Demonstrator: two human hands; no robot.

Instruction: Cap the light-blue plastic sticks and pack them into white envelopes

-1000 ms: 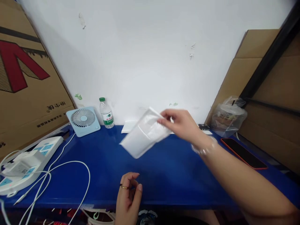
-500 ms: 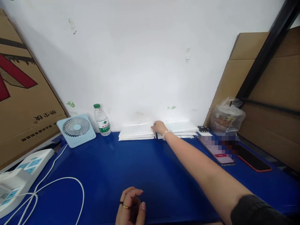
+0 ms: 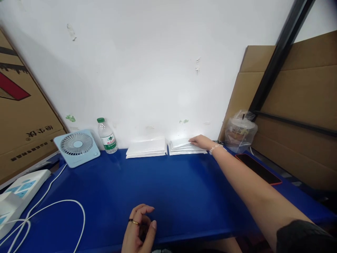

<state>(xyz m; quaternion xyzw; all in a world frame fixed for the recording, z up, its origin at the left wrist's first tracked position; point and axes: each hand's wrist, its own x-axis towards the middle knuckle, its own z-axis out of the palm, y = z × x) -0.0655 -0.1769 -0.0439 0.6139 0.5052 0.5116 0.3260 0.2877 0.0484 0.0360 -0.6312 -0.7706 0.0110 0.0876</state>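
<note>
Against the wall, two low stacks of flat white packets with a plastic-like sheen lie side by side, a left stack (image 3: 147,147) and a right stack (image 3: 179,147). My right hand (image 3: 202,141) reaches over the right stack, its fingers pressed together on the top packet (image 3: 181,141); the palm side is hidden. Near the front edge of the blue table, my left hand (image 3: 139,228) hovers with fingers loosely curled and thumb apart, holding nothing.
A light blue fan (image 3: 77,146) and a water bottle (image 3: 107,137) stand left of the stacks. A power strip (image 3: 28,189) with white cables lies at far left. To the right are a bagged drink cup (image 3: 240,131) and a phone (image 3: 259,168). Cardboard flanks both sides.
My right hand has moved right, from the gap between the stacks onto the right stack. The forearm now covers the second phone. My left hand stays nearly still; the view has shifted.
</note>
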